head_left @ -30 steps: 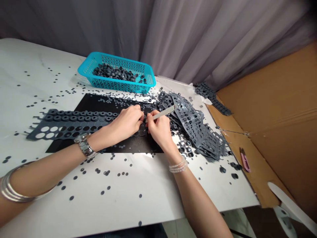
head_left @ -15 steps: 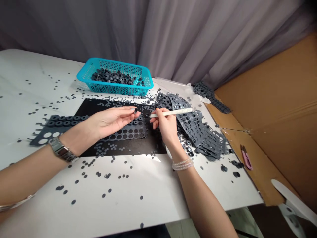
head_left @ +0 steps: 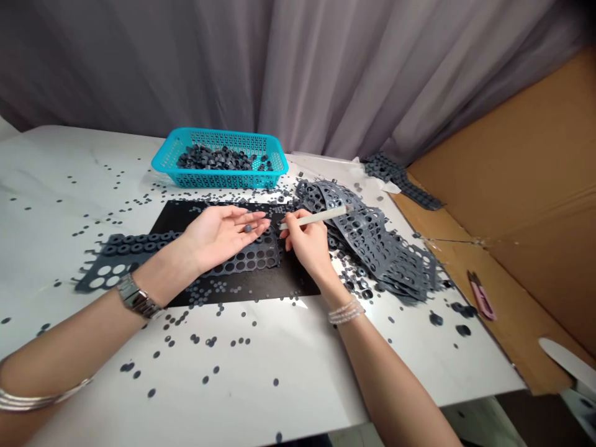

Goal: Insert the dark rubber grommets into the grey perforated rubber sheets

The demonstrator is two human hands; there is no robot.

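Observation:
My left hand [head_left: 218, 233] is palm up over a dark rubber sheet with holes [head_left: 254, 256], its fingers stretched out and slightly apart. A small dark round rubber piece [head_left: 248, 228] lies loose on those fingers. Closed around a white pen-shaped stick [head_left: 328, 214], my right hand [head_left: 305, 233] is just right of the left fingertips; the stick's lower end points left toward them. Rings still fill part of the sheet's left side, while several holes there show white table. Under both hands lies a black mat [head_left: 246, 288].
A blue basket [head_left: 223, 180] of dark rubber pieces stands at the back. Perforated sheets [head_left: 367, 242] are heaped on the right. Small black discs [head_left: 205, 379] litter the white table [head_left: 223, 413]. Pink-handled snips [head_left: 484, 303] lie near the brown cardboard [head_left: 526, 205].
My left fingers have gone from pinching the small rubber piece to spreading out, with it lying on them. The right hand keeps the white stick. The whole view has shifted slightly.

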